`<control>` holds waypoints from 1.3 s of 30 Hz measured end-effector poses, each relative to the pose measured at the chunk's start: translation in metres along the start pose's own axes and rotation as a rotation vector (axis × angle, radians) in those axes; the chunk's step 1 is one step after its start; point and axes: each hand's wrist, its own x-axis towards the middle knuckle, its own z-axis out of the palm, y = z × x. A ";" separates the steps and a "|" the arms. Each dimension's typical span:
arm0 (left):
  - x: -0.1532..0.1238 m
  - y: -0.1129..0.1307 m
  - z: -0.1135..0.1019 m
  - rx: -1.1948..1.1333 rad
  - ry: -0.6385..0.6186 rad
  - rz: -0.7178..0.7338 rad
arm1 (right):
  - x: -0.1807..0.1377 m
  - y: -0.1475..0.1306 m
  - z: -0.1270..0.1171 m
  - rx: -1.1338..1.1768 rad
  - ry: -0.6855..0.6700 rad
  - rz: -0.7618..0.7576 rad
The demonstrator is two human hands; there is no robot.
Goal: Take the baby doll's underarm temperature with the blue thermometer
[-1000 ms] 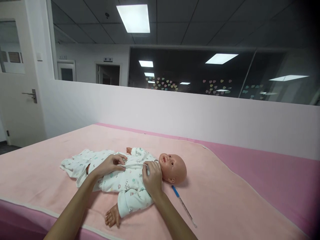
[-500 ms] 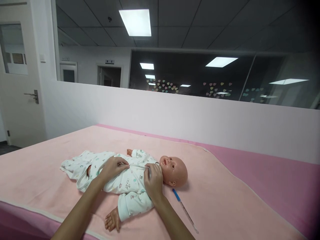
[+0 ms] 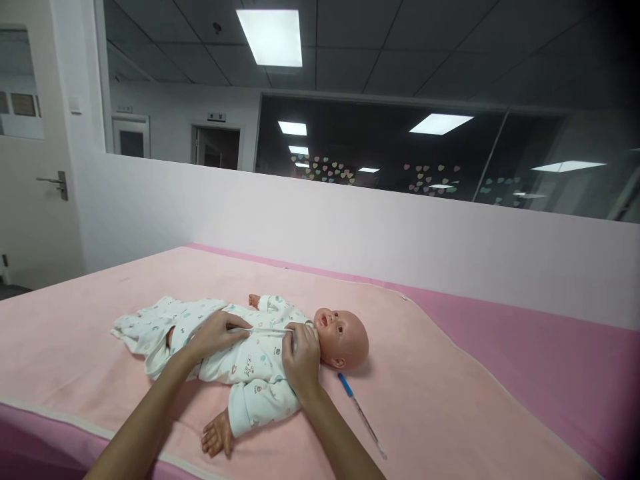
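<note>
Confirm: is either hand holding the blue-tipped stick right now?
No, the blue-tipped stick lies alone on the pink blanket by the doll's head, while the left hand and right hand are on the romper.

This is probably an infant-care training room in an office building: a grid ceiling (image 3: pixel 400 47) with flat panel lights (image 3: pixel 270 37), a glass partition (image 3: pixel 450 153) dotted with pastel heart stickers (image 3: pixel 325 167), a white door (image 3: pixel 30 220) with a lever handle, and a dressed baby doll (image 3: pixel 343 337) on a pink blanket (image 3: pixel 425 413).
</note>
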 end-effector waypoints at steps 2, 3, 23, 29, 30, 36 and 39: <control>0.001 -0.003 0.001 -0.064 0.016 -0.008 | 0.000 0.001 0.000 0.005 -0.006 0.005; 0.001 -0.004 0.001 -0.089 0.022 -0.004 | 0.000 0.001 0.001 0.005 -0.010 0.005; -0.001 0.002 -0.003 0.065 -0.092 0.092 | 0.000 0.003 0.001 0.042 0.063 0.016; -0.002 0.003 0.002 0.067 0.004 0.113 | 0.001 0.003 0.002 0.049 0.050 0.012; -0.002 0.004 0.003 0.070 0.018 0.114 | 0.001 0.003 0.002 0.049 0.051 0.011; 0.002 -0.001 0.007 0.109 0.129 0.082 | 0.001 0.003 0.003 0.039 0.052 0.005; 0.004 -0.007 0.010 0.123 0.232 0.114 | 0.001 0.003 0.003 0.033 0.046 0.005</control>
